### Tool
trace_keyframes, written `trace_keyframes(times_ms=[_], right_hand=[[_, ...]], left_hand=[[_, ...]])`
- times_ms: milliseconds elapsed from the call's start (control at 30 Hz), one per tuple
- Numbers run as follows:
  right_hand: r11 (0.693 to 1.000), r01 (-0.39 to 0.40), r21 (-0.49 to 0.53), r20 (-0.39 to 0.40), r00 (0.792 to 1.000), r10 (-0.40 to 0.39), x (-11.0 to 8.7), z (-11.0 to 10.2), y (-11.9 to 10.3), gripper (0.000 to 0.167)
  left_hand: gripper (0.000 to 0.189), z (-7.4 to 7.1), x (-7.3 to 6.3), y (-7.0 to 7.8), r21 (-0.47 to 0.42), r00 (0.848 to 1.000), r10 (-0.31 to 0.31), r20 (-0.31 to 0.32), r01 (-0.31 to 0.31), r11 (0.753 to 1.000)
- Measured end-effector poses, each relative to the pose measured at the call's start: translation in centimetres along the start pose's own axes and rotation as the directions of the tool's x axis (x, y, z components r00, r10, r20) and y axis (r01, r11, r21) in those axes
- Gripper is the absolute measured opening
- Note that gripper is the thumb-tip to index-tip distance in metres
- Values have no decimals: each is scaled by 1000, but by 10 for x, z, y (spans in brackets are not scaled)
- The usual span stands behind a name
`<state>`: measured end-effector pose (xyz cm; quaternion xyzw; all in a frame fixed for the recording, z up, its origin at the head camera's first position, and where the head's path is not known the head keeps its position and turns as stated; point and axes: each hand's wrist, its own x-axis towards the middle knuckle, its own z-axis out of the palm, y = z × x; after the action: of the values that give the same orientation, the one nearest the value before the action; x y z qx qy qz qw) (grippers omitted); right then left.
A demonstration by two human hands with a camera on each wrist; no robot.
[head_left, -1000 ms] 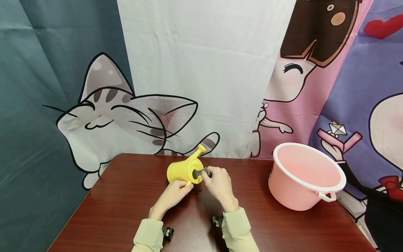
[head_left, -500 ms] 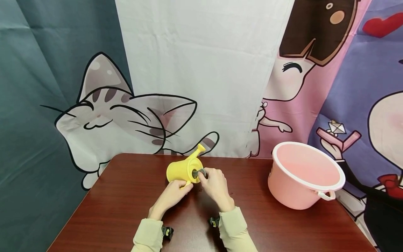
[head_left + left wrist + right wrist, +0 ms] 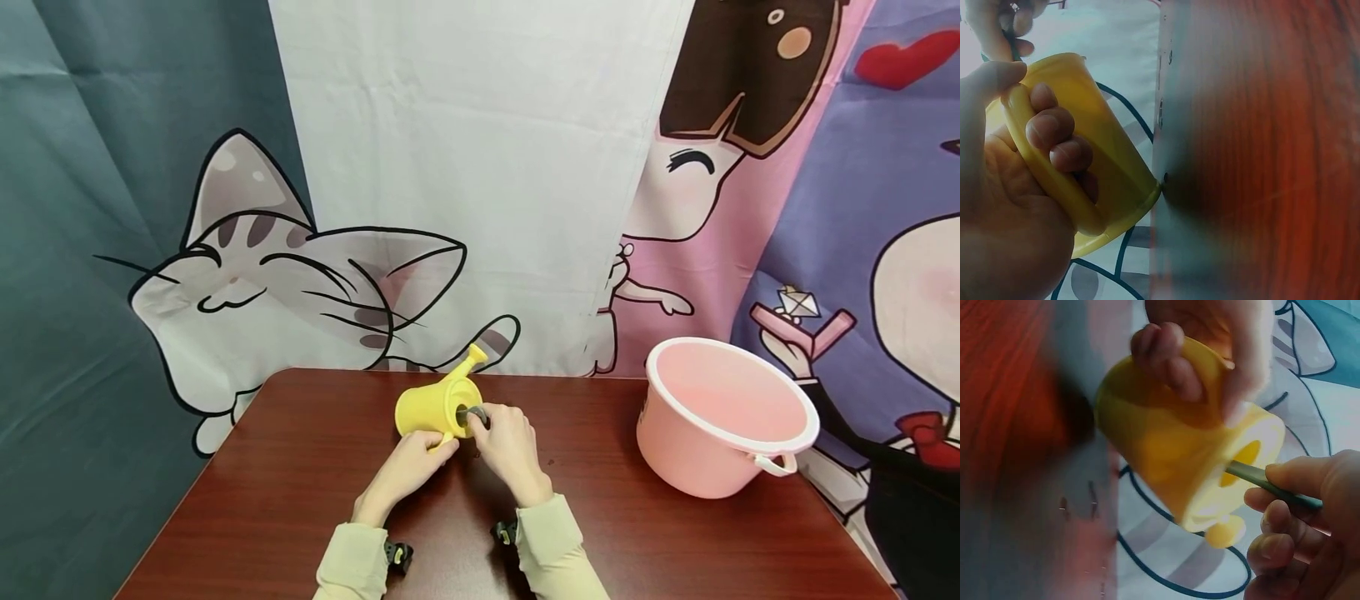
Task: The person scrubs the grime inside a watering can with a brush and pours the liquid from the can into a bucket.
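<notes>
Over the desk [image 3: 262,500], a left hand [image 3: 408,467] and a right hand [image 3: 510,446] share one watering can [image 3: 423,408].
The left fingers wrap its handle [image 3: 1049,175], presumably so the tipped opening [image 3: 1245,456] faces the right hand, whose fingers pinch a dark greenish rod [image 3: 1257,476], its end inside. The can is smooth plain yellow, its short spout [image 3: 467,363] angled upward. Beyond hangs a printed cloth [image 3: 480,167].

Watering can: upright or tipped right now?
Tipped: the yellow watering can leans, held by the left hand, its open mouth turned toward the right hand.
</notes>
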<state>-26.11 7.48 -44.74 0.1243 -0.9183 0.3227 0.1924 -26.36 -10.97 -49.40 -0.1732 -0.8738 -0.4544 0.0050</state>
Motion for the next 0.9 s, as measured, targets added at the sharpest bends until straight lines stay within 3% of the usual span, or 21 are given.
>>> trace_keyframes(times_ms=[500, 900], right_hand=[[997, 30, -66, -79, 996, -35, 3, -28, -7, 36], [998, -14, -68, -46, 999, 11, 2, -3, 5, 38]], left_hand=[[44, -3, 0, 2, -17, 1000, -17, 10, 17, 1000], [44, -1, 0, 2, 2, 1000, -20, 10, 20, 1000]])
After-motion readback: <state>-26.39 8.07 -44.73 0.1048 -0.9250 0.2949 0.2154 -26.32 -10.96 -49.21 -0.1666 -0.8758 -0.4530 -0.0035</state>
